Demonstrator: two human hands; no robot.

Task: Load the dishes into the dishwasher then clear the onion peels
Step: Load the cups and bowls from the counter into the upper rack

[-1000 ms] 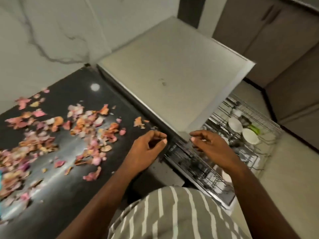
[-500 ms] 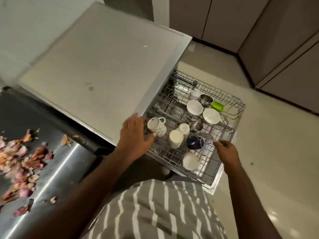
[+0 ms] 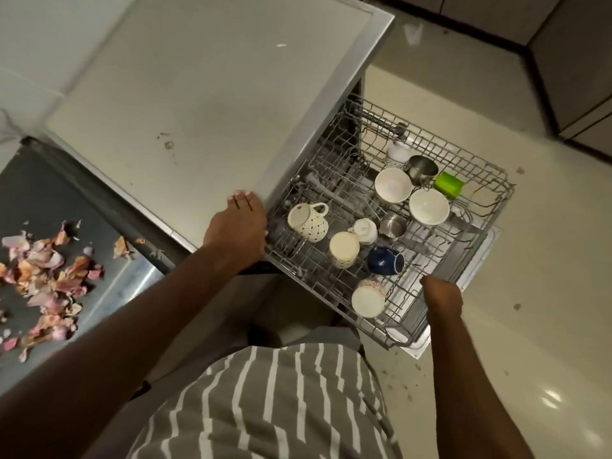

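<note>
A small dark mark sat on the base of one upturned white cup point(image 3: 363, 229), too blurred to read.
</note>
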